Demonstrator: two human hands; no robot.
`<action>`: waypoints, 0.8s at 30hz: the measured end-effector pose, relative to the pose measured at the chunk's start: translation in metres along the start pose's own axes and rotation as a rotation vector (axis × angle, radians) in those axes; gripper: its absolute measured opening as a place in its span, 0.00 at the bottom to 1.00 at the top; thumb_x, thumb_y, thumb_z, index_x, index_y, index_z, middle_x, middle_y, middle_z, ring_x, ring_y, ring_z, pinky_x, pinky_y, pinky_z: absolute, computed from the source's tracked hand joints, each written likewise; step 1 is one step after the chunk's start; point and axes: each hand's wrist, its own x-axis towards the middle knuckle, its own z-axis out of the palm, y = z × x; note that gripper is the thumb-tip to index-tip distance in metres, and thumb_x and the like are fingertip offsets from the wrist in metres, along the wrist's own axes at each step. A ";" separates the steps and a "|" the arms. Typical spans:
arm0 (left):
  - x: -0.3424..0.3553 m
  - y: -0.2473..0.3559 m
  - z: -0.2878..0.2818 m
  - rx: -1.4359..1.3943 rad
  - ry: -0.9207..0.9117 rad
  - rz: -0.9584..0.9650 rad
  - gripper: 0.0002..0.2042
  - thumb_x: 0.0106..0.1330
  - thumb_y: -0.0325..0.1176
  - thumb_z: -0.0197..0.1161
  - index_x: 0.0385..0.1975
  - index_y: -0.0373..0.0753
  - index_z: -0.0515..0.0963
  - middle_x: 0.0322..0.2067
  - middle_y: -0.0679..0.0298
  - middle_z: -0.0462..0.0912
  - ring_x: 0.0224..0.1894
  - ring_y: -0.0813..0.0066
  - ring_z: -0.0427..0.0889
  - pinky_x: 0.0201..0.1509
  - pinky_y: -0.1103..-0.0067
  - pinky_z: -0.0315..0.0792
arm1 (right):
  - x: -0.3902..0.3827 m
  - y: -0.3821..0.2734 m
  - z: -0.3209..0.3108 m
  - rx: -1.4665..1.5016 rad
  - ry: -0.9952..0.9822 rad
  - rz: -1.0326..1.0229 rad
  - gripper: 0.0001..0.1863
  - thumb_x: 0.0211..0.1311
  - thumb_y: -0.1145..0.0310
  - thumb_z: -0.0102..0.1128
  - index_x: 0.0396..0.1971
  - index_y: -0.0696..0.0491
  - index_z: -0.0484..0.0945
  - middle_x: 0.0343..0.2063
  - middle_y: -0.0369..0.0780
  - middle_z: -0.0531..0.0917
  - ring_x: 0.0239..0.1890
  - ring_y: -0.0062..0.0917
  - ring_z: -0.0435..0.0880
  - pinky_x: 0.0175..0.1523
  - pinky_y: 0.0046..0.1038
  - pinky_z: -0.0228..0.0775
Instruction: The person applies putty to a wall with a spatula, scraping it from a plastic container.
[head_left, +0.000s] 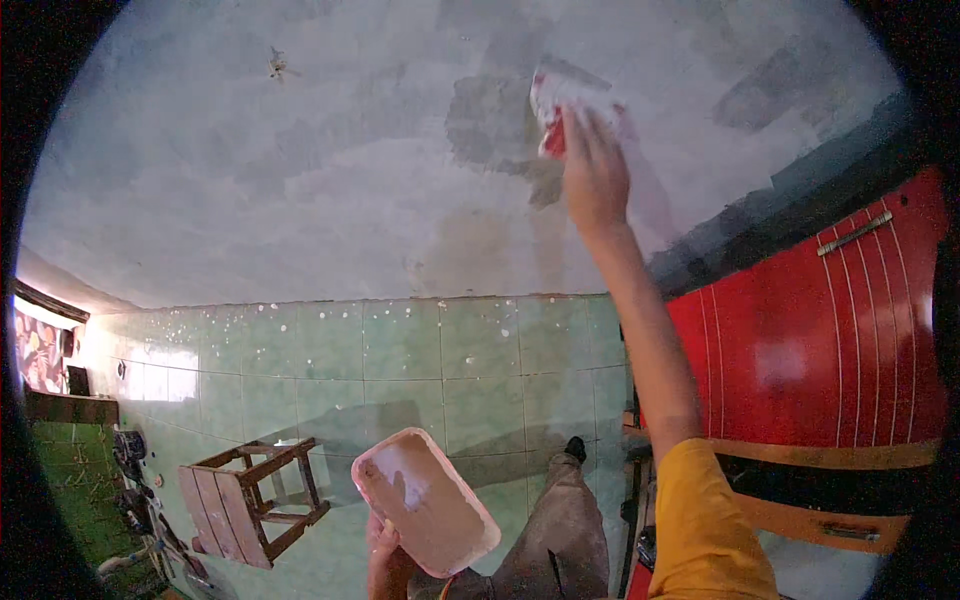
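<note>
High on the grey wall (350, 190), my right hand (597, 180) is closed around a putty knife (580, 92) with red on it. White paste smears its wide blade, which lies against the wall beside a darker damp-looking patch (490, 120). Low in front of me, my left hand (382, 540) grips the side of a rectangular pink-rimmed tub (361, 480). The tub tilts toward me, and pale paste coats its inside. My left fingers are partly hidden under the tub.
A wooden stool (225, 505) stands left of the tub on green tiles (400, 345) spotted with white drips. To the right is a glossy red cabinet (775, 340) with a metal handle. Assorted items (150, 520) lie along the left side.
</note>
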 end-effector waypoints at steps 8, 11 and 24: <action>-0.010 0.009 0.016 0.113 -0.092 0.107 0.33 0.72 0.48 0.56 0.70 0.39 0.55 0.67 0.56 0.64 0.66 0.56 0.67 0.68 0.57 0.64 | -0.106 0.006 0.054 0.190 -0.342 -0.030 0.31 0.57 0.75 0.56 0.65 0.57 0.67 0.61 0.50 0.74 0.62 0.44 0.73 0.63 0.43 0.67; -0.013 0.004 -0.002 0.002 0.094 0.042 0.43 0.62 0.46 0.66 0.71 0.34 0.50 0.67 0.52 0.61 0.66 0.55 0.67 0.68 0.60 0.64 | -0.046 0.008 0.003 0.325 -0.406 0.112 0.31 0.58 0.76 0.55 0.64 0.57 0.67 0.61 0.50 0.74 0.63 0.44 0.72 0.65 0.42 0.65; -0.008 -0.016 -0.002 -0.130 0.074 -0.005 0.41 0.61 0.44 0.70 0.69 0.35 0.55 0.63 0.55 0.68 0.61 0.57 0.73 0.63 0.61 0.71 | -0.146 0.010 0.074 0.151 -0.327 -0.010 0.30 0.59 0.78 0.51 0.64 0.58 0.67 0.62 0.50 0.73 0.64 0.45 0.71 0.68 0.42 0.62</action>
